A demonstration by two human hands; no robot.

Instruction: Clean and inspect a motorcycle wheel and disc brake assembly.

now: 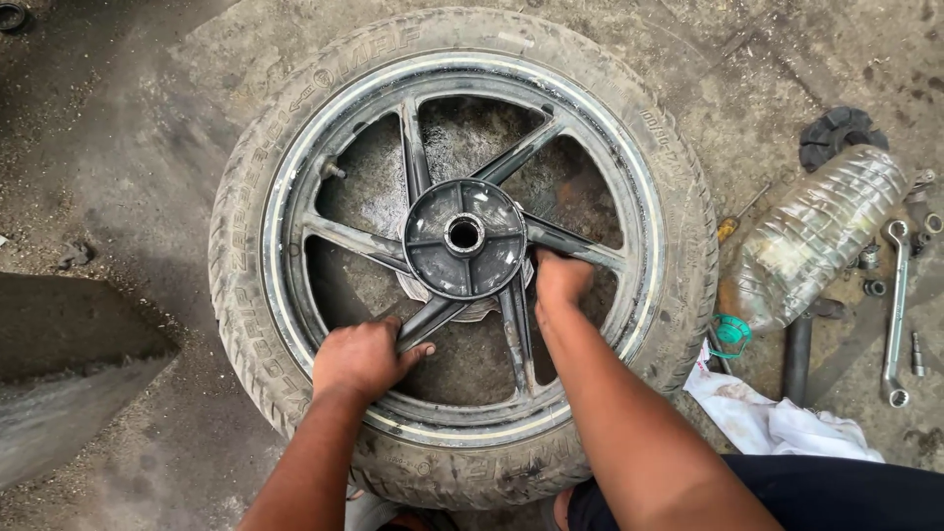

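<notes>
A motorcycle wheel lies flat on the wet concrete ground, a worn tyre (241, 246) around a dark alloy rim (629, 177) with several spokes and a round hub (464, 236) at the centre. My left hand (359, 359) is wrapped around the lower-left spoke close to the rim. My right hand (560, 280) grips a spoke just right of the hub, fingers curled under it.
To the right lie a clear plastic bottle (816, 236) on its side, a ring spanner (895, 315), small sockets and bolts, a black rubber damper (836, 133), a screwdriver and a white rag (777, 423). A dark slab (69, 364) sits at left.
</notes>
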